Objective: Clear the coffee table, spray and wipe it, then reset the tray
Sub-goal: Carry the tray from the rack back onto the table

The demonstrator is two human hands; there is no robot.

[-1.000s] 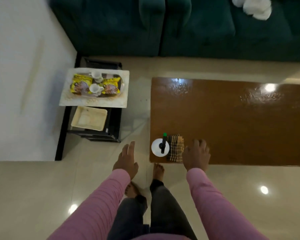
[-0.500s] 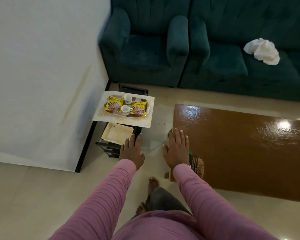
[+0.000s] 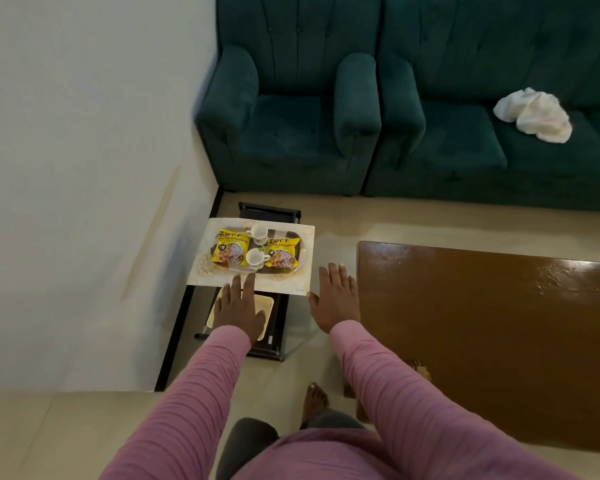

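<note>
Reaching forward, both hands empty.

- Left hand [image 3: 238, 311]: fingers [image 3: 248, 284] straight and together, palm down, holding nothing. Half a second ago it stopped short of the side table [image 3: 269, 211]. Now it lies over the cream dish [image 3: 267, 306] on the lower shelf, with its fingertips at the near edge of the placemat [image 3: 201, 275].
- Right hand [image 3: 336, 299]: fingers [image 3: 342, 275] straight and slightly spread, thumb out, holding nothing. It was over the coffee table's left corner. Now it is over the floor [image 3: 333, 216], with its thumb beside the placemat's near right corner.
- Tray [image 3: 300, 251]: metal, on the placemat at 12 o'clock from the left hand and 11 o'clock from the right. It is not touched.
- On the tray: two white cups [image 3: 258, 233] down the middle and a yellow packet [image 3: 230, 247] on either side.
- Writing: the left packet shows a large word starting "ZO", with "CHUNKS" beneath it. The right packet shows "CHUNK". The rest is too small to read.
- Coffee table [image 3: 482, 323]: glossy brown, at 3 o'clock from the right hand, its left edge just beside that hand.
- Checked cloth [image 3: 420, 368]: a sliver shows near the coffee table's left edge, at the right sleeve. The green-capped bottle seen earlier is now hidden.
- Open room: a strip of floor runs between the two tables. The wall [image 3: 84, 133] is close at 9 o'clock.
- Beyond, at 12 to 2 o'clock: a teal armchair [image 3: 291, 133] and sofa [image 3: 465, 150], with a crumpled white cloth [image 3: 534, 114] on the sofa seat.
</note>
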